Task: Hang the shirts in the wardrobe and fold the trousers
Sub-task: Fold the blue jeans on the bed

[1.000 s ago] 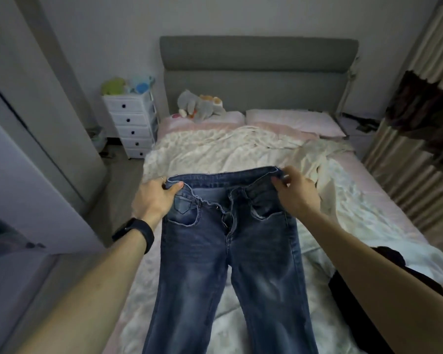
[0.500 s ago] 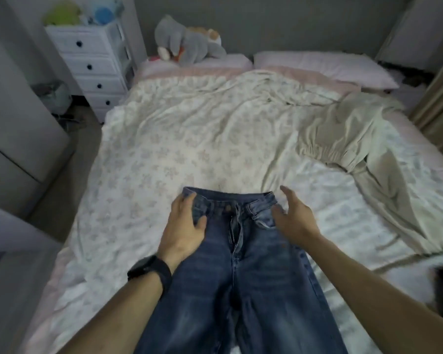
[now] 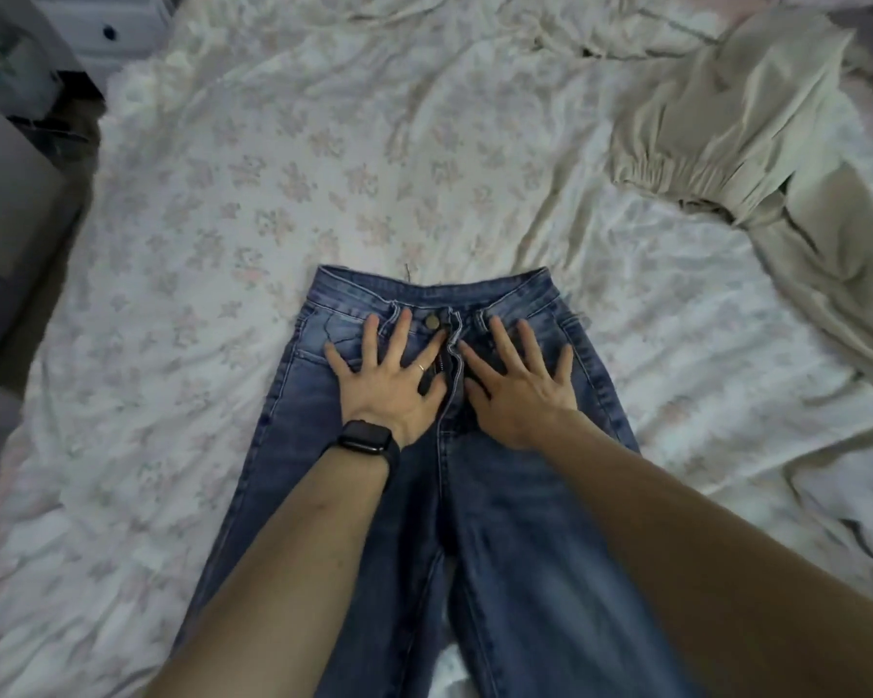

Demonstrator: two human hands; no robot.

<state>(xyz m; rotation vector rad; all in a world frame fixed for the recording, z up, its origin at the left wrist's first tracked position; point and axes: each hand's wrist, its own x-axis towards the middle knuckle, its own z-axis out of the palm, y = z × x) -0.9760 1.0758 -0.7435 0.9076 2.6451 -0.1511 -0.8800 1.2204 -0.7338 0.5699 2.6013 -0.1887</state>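
Both hands have shifted inward since half a second ago. Then the left hand (image 3: pixel 391 380) lay over the left hip of the blue denim jeans (image 3: pixel 505 546) and the right hand (image 3: pixel 520 385) was half lifted at the right hip. Now each is released and flat, with straight, spread fingers pressing on the denim and grasping nothing. The left hand lies just left of the open fly and the right hand just right of it, fingertips reaching up to just below the waistband. The view has also tipped down and closer, so the pillows and the plush toy at the far end have gone out of sight.

The jeans lie front side up on the white floral bedspread (image 3: pixel 273 193), near the middle of the bed, with the waistband at the far end and the legs running toward the near edge under the forearms. A round brass button (image 3: pixel 431 321) sits on the waistband between the hands; any stamping on it is too small to read. A black smartwatch (image 3: pixel 364 438) with a dark screen is on the left wrist, and a thin ring (image 3: pixel 421 366) is on one left finger.

A crumpled beige garment with a gathered band (image 3: pixel 752 143) lies at the far right, well apart from the jeans. A white drawer unit (image 3: pixel 122 27) shows at the far left.
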